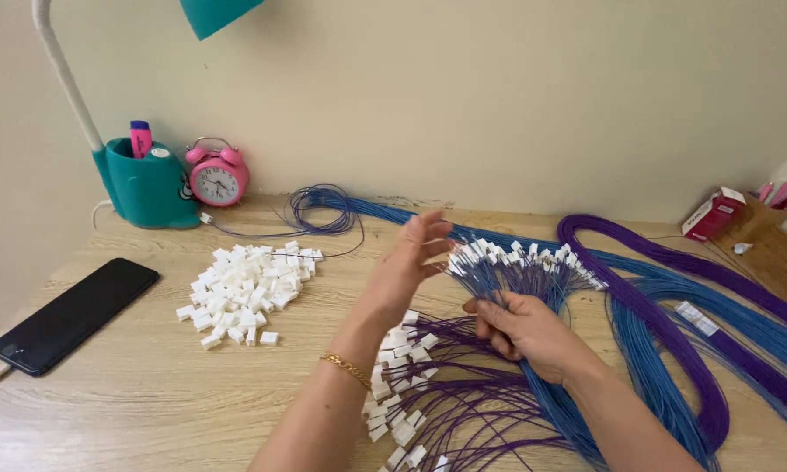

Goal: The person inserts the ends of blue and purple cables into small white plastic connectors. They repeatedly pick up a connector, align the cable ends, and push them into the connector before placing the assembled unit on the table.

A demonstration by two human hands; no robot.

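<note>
While a black phone (74, 315) lies flat at the left of the desk (149, 393), a teal lamp base (149, 185) at the back works as a cup with a pink marker (140, 138) in it. Next come a pink clock (219, 175) and a heap of white plugs (249, 288). The left hand (411, 262) is open wide, fingers brushing the plug tips of the blue wire bundle (516, 280). The right hand (525, 330) grips that bundle tight; it fans up and away. Purple wires (446, 393) lie below. A red and white box (713, 213) leans far right.
</note>
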